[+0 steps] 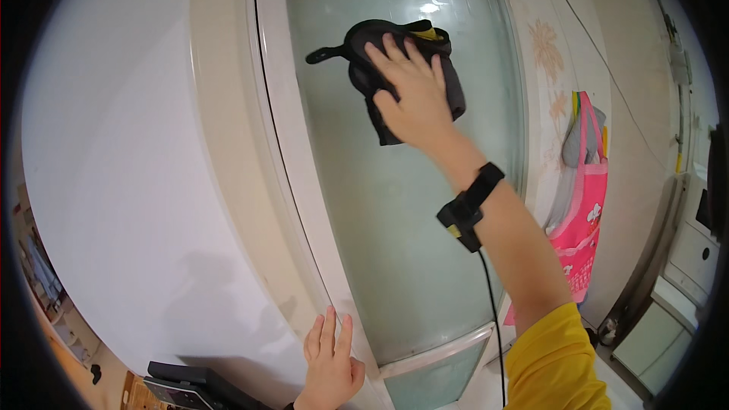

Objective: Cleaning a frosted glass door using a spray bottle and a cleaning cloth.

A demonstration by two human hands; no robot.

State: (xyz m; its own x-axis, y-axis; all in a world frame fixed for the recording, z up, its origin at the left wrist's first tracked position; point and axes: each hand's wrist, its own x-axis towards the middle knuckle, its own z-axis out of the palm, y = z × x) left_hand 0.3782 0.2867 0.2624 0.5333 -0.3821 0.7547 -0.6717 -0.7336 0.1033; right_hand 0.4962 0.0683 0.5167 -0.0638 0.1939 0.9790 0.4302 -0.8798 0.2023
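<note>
Flat and spread, my right hand (413, 88) presses a dark grey cloth (455, 88) against a frosted glass door panel (410, 210). The cloth is folded and bunched, with black edging, a hanging loop at its left and a bit of yellow at the top. A black band with a small device (470, 208) sits on my right wrist, and a cable runs down from it. My left hand (333, 361) holds nothing, its fingers extended at the white door frame (310, 182); whether they touch the frame I cannot tell.
A pink apron (581, 222) hangs on the wall right of the door. A power cord (586, 25) trails from a wall socket. White cabinets (649, 347) stand at far right. A black appliance (188, 384) is at lower left, beside a white surface (131, 154).
</note>
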